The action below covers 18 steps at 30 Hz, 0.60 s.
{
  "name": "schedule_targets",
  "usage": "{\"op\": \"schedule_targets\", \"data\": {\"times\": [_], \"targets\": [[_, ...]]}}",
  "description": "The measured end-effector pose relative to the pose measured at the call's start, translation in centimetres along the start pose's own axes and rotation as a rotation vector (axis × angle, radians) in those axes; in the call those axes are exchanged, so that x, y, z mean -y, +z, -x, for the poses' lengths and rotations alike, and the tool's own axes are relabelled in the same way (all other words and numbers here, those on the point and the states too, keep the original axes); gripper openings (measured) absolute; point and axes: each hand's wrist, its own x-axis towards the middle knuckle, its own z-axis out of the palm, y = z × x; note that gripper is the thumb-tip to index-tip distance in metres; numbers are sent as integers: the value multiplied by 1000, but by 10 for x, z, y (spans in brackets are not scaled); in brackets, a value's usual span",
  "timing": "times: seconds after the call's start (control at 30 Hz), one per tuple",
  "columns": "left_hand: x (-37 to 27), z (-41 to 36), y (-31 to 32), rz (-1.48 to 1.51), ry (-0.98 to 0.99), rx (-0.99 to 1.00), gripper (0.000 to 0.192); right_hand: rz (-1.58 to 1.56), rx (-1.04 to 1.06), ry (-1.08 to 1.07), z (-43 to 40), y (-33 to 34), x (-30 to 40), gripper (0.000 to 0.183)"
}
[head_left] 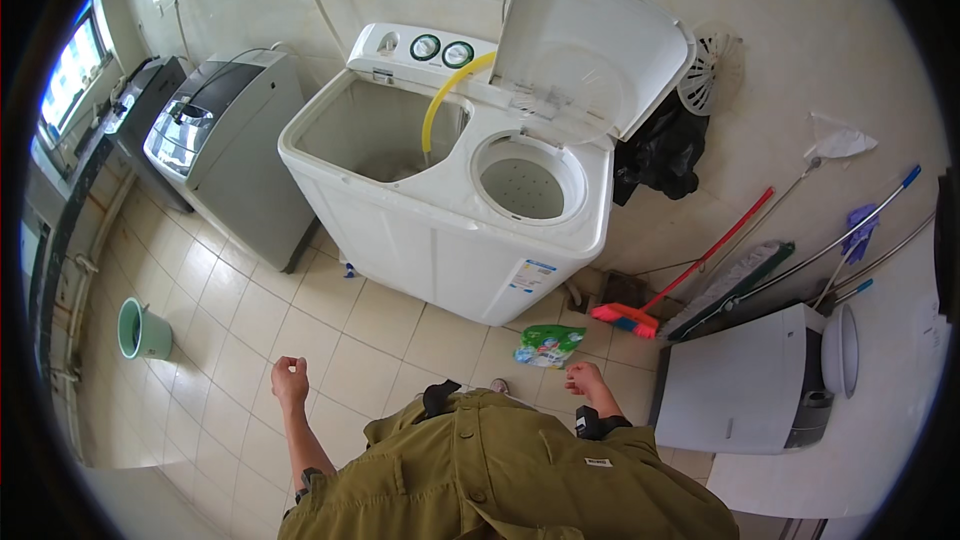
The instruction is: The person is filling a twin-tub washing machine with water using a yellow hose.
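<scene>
My left hand (290, 380) hangs over the tiled floor with its fingers curled, and nothing shows in it. My right hand (585, 379) is loosely bent beside a green detergent bag (549, 346); whether its fingers touch the bag cannot be told. Before me stands a white twin-tub washing machine (427, 247). Its large lid (592, 37) is raised. A yellow hose (439, 101) runs down into the wash tub (337, 124), where something dim lies at the bottom. The round spin tub (521, 184) on the right is uncovered, with holes in its base.
A grey top-loading washer (232, 135) stands to the left, and a green bucket (154, 334) on the floor. At the right are a red broom (705, 247), a dust mop (735, 289) and another grey washer (735, 382) with a basin (840, 352). A black plastic bag (664, 150) hangs by the wall.
</scene>
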Motion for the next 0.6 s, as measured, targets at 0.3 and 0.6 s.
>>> {"op": "schedule_targets", "data": {"times": [0.3, 0.6], "targets": [[-13, 8, 4, -12, -13, 19, 21, 33, 15, -2, -9, -13, -2, 13], [-16, 10, 12, 10, 28, -8, 21, 63, -9, -32, -11, -18, 6, 12]]}}
